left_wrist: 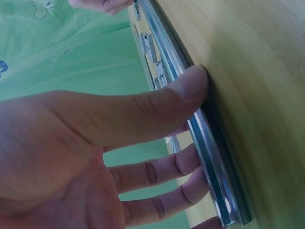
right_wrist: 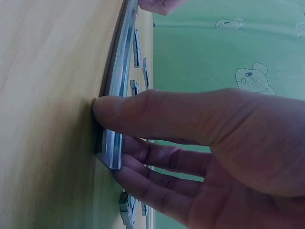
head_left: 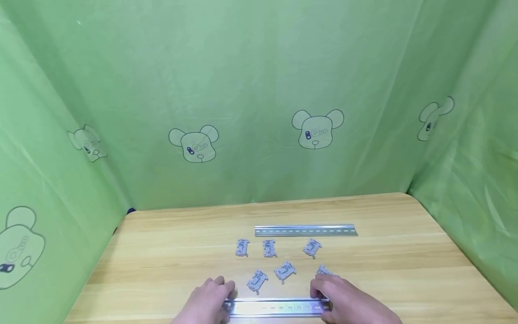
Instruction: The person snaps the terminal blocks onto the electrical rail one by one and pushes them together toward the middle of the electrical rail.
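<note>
A slotted metal DIN rail (head_left: 279, 308) lies sideways at the near side of the wooden table. My left hand (head_left: 208, 300) grips its left end; in the left wrist view the thumb (left_wrist: 190, 86) presses the near edge and the fingers lie along the far edge. At the other end my right hand (head_left: 344, 299) pinches the rail the same way, thumb (right_wrist: 108, 107) in front and fingers behind. Beyond the rail lie several grey terminal blocks, among them one block (head_left: 257, 281) near the left hand and another block (head_left: 324, 270), partly hidden behind the right hand.
A second DIN rail (head_left: 305, 230) lies farther back on the table (head_left: 174, 243). Between the two rails are more terminal blocks, such as a left one (head_left: 242, 247) and a right one (head_left: 312, 248). Green curtains (head_left: 255, 180) with bear prints surround the table's back and sides.
</note>
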